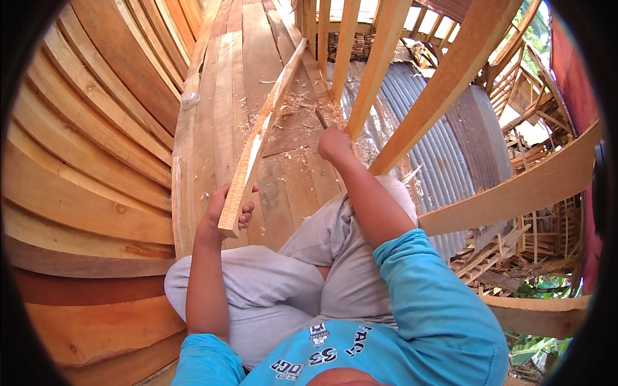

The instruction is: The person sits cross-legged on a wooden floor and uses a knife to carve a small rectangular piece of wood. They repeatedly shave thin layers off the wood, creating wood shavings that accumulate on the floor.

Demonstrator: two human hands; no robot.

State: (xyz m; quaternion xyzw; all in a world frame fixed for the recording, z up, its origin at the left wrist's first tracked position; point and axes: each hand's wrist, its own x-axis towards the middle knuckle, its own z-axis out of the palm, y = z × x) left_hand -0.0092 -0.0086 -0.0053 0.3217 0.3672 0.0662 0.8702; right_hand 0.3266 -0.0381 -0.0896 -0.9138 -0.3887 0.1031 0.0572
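Observation:
My left hand (pixel 239 209) is closed around the near end of a long squared wooden stick (pixel 243 183). The stick slants away from me, its far end near the posts, with pale freshly cut wood along its upper face. My right hand (pixel 335 144) is in a fist to the right of the stick, apart from it. A short dark blade of a knife (pixel 320 118) juts from the fist toward the far left; its handle is hidden in my fingers. Curled wood shavings (pixel 299 103) lie scattered on the plank floor (pixel 222 122) between and beyond my hands.
Curved boards (pixel 90 199) line the left side in a wall. Upright wooden slats (pixel 444 83) stand close on my right, with a rusty corrugated metal sheet (pixel 425 128) beyond them. A small clear plastic object (pixel 190 100) sits by the floor's left edge. Scrap wood (pixel 499 254) is piled outside.

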